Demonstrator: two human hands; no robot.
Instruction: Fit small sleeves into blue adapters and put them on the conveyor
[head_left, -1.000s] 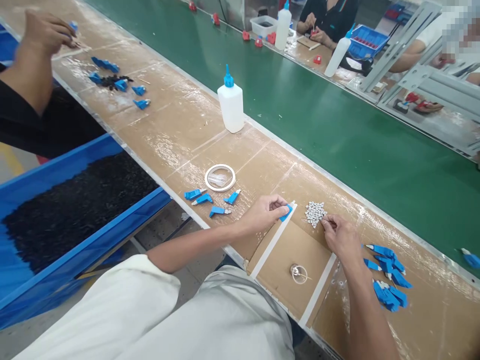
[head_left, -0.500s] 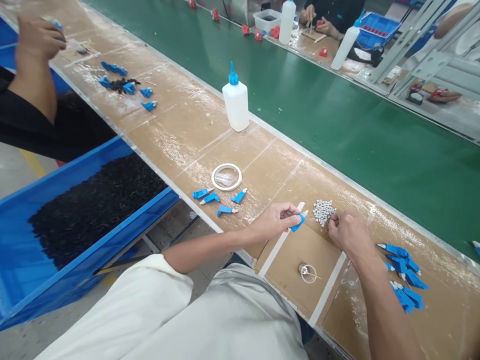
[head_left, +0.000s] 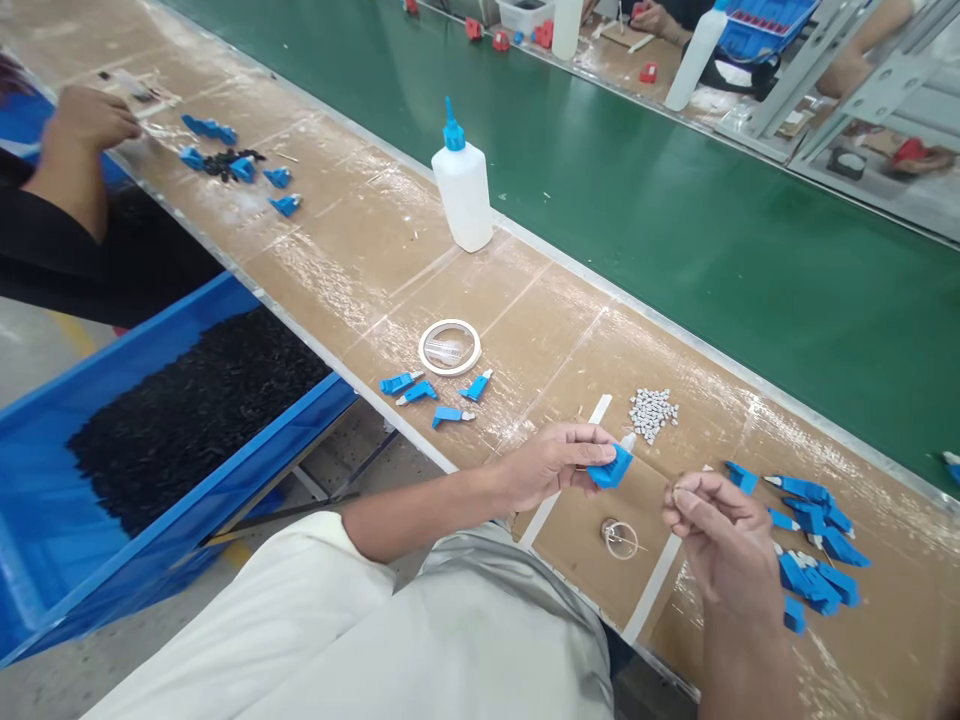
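Observation:
My left hand (head_left: 574, 458) grips a blue plastic part (head_left: 611, 468) with a pale tip, held above a taped cardboard sheet (head_left: 577, 530). To its right my right hand (head_left: 712, 510) is raised, thumb and fingers pinched together; whatever is between them is too small to make out. Beyond both hands lies a pile of small grey pieces (head_left: 652, 412). A small clear cup (head_left: 621, 538) with a thin stick in it is on the cardboard. Several blue parts (head_left: 814, 515) are heaped right of my right hand, partly behind it.
A white bottle with a blue nozzle (head_left: 463, 195) stands by the green belt (head_left: 675, 250). A tape roll (head_left: 450, 348) lies near several more blue parts (head_left: 450, 415). At left are a blue bin of black pieces (head_left: 187, 410) and a co-worker's hand (head_left: 94, 120).
My right hand has left the grey pile and come back toward me, fingers pinched. My left hand has drawn the blue part nearer and turned it. The co-worker's hand at left has lowered.

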